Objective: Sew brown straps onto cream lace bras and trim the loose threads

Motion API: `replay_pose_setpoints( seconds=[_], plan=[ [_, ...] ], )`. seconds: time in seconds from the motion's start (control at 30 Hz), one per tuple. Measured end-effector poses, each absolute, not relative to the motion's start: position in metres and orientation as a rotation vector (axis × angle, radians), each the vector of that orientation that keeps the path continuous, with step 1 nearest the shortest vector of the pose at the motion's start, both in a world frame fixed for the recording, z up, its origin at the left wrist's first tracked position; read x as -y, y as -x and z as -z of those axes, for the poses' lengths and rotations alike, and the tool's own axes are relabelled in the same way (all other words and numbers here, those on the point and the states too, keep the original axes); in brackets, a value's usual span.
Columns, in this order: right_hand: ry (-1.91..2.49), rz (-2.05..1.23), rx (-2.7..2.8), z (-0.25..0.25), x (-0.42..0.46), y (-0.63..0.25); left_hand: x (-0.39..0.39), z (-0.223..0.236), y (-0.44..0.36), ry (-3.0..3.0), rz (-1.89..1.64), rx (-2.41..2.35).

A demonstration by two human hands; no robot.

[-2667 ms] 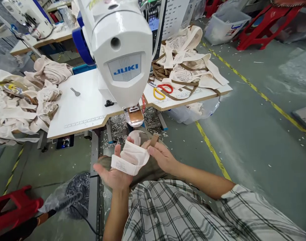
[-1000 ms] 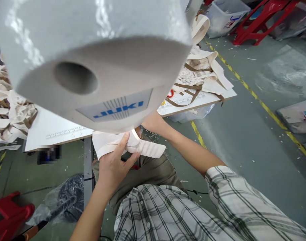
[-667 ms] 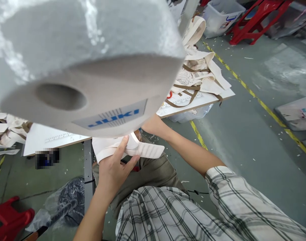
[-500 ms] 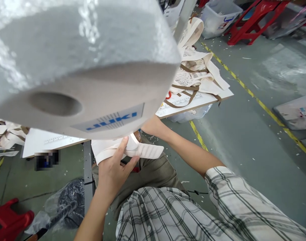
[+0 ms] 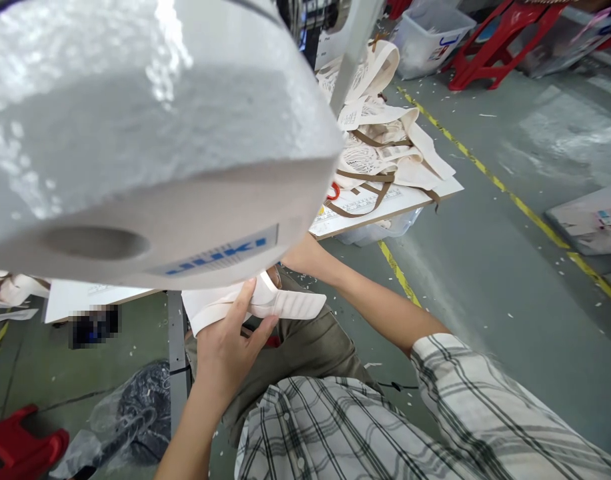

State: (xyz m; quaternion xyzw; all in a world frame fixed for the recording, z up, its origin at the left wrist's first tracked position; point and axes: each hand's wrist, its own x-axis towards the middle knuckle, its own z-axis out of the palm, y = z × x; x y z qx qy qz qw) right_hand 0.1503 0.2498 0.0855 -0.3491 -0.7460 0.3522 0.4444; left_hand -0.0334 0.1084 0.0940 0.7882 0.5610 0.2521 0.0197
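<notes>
A cream fabric piece (image 5: pixel 213 308) lies under the sewing machine head (image 5: pixel 220 193), with a stitched strap-like end (image 5: pixel 300 305) sticking out to the right. My left hand (image 5: pixel 230 347) grips it at the near edge, the index finger stretched over the cloth and the thumb against the strap's base. Only the back part of my right hand (image 5: pixel 299 255) shows, beside the cloth's far right side. Its fingers are hidden behind the machine head, so I cannot see what they touch. The needle area is also covered.
A pile of cream fabric pieces with brown straps (image 5: pixel 385 143) rests on the white table (image 5: pixel 420 200) at the right. Red scissor handles (image 5: pixel 333 191) lie there. Red stools (image 5: pixel 505 43), clear bins (image 5: pixel 430 40) and a metal table leg (image 5: pixel 178 347) stand around.
The view has shifted slightly, so the machine head sits lower and further left in the picture. Both hands and the cloth stay almost where they were.
</notes>
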Motion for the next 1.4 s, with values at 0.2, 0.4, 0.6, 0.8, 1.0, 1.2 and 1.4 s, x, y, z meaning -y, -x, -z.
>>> replay_pose_setpoints(
  seconds=[0.2,0.4,0.6,0.8,1.0,1.2,1.4],
  plan=[
    [0.864,-0.88,1.837,-0.084,-0.251,-0.15,-0.109,-0.094,0.032,-2.494,-0.765,-1.766],
    [0.884,-0.898,1.793,-0.081,-0.248,-0.147,-0.109,-0.094,0.031,-2.487,-0.777,-1.794],
    [0.895,-0.873,1.69,-0.074,-0.24,-0.147,-0.106,-0.097,0.027,-2.503,-0.827,-1.771],
    [0.944,-0.959,1.574,-0.069,-0.222,-0.155,-0.103,-0.098,0.026,-2.503,-0.842,-1.753],
    [0.877,-1.206,1.475,-0.063,-0.207,-0.169,-0.103,-0.101,0.025,-2.476,-0.846,-1.774],
    [0.826,-1.302,1.499,-0.069,-0.194,-0.178,-0.102,-0.102,0.025,-2.454,-0.871,-1.799],
    [0.791,-1.306,1.525,-0.075,-0.185,-0.176,-0.101,-0.101,0.027,-2.385,-0.865,-1.81]
  ],
)
